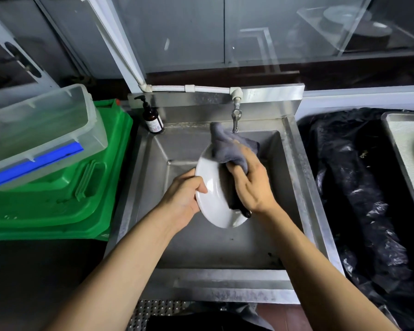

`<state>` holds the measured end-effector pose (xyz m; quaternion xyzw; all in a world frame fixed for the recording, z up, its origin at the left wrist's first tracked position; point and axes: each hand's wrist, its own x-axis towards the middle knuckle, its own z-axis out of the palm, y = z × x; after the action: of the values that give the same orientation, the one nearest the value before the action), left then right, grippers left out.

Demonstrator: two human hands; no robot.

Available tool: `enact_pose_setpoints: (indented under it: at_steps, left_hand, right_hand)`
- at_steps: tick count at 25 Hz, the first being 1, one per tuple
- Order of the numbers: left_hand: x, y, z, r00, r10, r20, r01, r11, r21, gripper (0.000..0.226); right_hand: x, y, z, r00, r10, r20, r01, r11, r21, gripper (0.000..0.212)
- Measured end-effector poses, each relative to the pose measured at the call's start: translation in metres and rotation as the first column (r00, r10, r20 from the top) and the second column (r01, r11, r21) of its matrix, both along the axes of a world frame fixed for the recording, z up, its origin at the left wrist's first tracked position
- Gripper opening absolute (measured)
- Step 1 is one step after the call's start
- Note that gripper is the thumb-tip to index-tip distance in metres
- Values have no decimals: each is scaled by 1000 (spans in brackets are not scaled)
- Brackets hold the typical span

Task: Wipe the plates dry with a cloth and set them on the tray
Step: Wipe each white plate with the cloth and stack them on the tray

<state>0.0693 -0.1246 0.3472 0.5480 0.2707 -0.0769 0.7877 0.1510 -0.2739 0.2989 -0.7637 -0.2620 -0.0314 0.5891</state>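
Over the middle of the steel sink (294, 168), a white plate (212, 194) was held tilted on edge. The left hand (184, 197), at the plate's 9 o'clock, gripped its rim, thumb curled over the front face. The right hand (251, 185), at the plate's 3 o'clock, clutched a grey cloth (227, 146) with curled fingers, pressing it against the plate's upper part. The tap (236, 115) stood at the sink's 12 o'clock, with a pump bottle (152, 118) at 11 o'clock. The tray (402, 149) lay at the frame's 3 o'clock edge, well apart from the plate.
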Motion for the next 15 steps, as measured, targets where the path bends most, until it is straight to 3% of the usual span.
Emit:
enact_pose_setpoints:
  at_steps: [3,5,8,10,13,15]
  left_hand:
    - [-2,-2,3,999,-32,-33,34,998,47,48]
    - [0,-3,3,999,-22,-43,25,997,75,44]
    - [5,-2,5,998,34,-51,-30,996,85,41]
    - [4,-3,6,998,31,-59,-27,998,59,45]
    - [5,-5,7,998,22,-66,-20,999,36,48]
    - [9,-6,8,997,39,-65,-38,999,23,41]
  right_hand:
    - [3,2,-3,910,-190,-367,224,973,51,39]
    - [-7,10,-4,932,-166,-322,185,982,31,45]
    - [-26,23,-8,996,9,-91,-6,999,34,54]
    - [-22,22,-5,992,4,-125,1,999,47,52]
    - [-16,20,4,940,-76,-333,103,993,62,56]
    - [-24,23,6,946,-12,-322,48,994,102,61]
